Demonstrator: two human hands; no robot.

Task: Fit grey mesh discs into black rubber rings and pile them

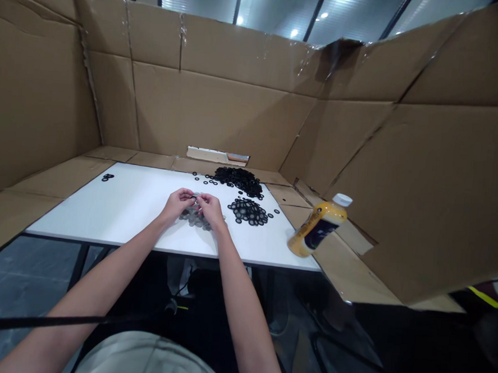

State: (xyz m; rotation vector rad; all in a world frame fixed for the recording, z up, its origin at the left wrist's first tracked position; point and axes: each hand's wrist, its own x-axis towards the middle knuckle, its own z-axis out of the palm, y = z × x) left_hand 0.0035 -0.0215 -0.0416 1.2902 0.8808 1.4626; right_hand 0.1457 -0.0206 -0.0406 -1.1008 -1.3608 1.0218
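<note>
My left hand (177, 202) and my right hand (210, 208) meet over the middle of a white table (121, 207), fingers pinched together on a small ring-shaped part (194, 197) that is too small to make out clearly. Under and between the hands lies a small pile of grey rings (195, 219). To the right of my right hand is a flat spread of black rings (249, 211). Farther back sits a bigger heap of black rings (237, 179).
A yellow bottle with a white cap (318, 225) leans on cardboard just off the table's right edge. A couple of black rings (107, 176) lie at the far left. Tall cardboard walls (220, 106) enclose the table on three sides.
</note>
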